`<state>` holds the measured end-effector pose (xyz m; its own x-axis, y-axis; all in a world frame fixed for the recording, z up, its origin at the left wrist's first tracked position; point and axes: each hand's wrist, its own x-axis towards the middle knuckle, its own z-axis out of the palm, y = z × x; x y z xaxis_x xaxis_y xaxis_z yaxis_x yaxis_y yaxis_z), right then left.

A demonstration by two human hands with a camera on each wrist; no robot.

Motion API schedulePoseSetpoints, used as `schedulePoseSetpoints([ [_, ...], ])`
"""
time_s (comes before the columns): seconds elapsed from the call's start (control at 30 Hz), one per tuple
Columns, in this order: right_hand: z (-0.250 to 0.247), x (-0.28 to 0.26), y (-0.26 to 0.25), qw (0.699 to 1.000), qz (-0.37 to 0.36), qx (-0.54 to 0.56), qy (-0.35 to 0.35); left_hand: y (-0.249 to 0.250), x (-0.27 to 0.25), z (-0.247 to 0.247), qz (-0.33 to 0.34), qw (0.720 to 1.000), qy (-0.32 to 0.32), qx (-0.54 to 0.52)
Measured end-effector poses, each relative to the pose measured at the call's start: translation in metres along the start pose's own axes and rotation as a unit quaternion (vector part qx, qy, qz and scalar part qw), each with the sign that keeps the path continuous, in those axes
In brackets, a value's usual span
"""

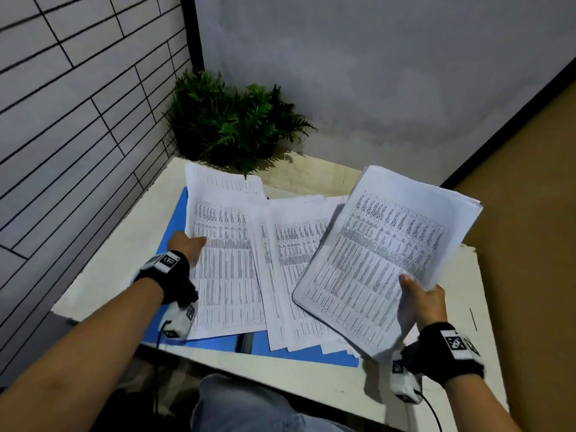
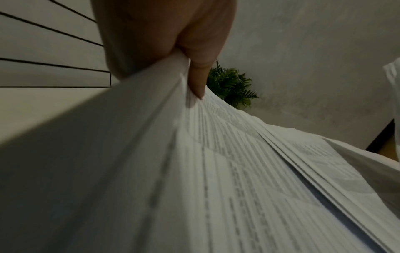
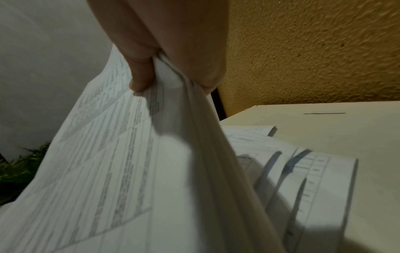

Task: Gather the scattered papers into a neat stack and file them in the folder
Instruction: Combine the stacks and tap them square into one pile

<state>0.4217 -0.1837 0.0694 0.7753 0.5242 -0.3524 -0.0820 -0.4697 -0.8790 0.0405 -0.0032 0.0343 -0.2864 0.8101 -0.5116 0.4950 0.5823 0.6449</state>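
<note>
The right hand (image 1: 421, 302) was raised off the bench (image 1: 124, 244), thumb on top, pinching a lifted stack (image 1: 386, 254) of papers by its near corner. The left hand (image 1: 187, 244) reached forward, thumb over, pinching the edge of the spread sheets (image 1: 227, 269), which lay on the blue folder (image 1: 177, 232) beneath that hand

Printed tables on the papers (image 1: 380, 263) are too small to read. Wrist bands (image 1: 455, 342) carry coded square markers only.
</note>
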Motion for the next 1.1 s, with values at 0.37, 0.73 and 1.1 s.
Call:
schedulePoseSetpoints([
  [0.37, 0.008, -0.016, -0.018, 0.999, 0.0, -0.044, -0.005, 0.035, -0.008, -0.04, 0.132, 0.991, 0.023, 0.004],
  [0.73, 0.023, -0.026, -0.067, 0.995, -0.076, 0.023, -0.059, 0.106, -0.048, -0.065, 0.252, 0.929, -0.069, -0.262],
  [1.1, 0.029, -0.033, -0.114, 0.959, -0.108, 0.169, -0.203, 0.138, -0.115, 0.032, 0.257, 0.892, -0.247, -0.277],
])
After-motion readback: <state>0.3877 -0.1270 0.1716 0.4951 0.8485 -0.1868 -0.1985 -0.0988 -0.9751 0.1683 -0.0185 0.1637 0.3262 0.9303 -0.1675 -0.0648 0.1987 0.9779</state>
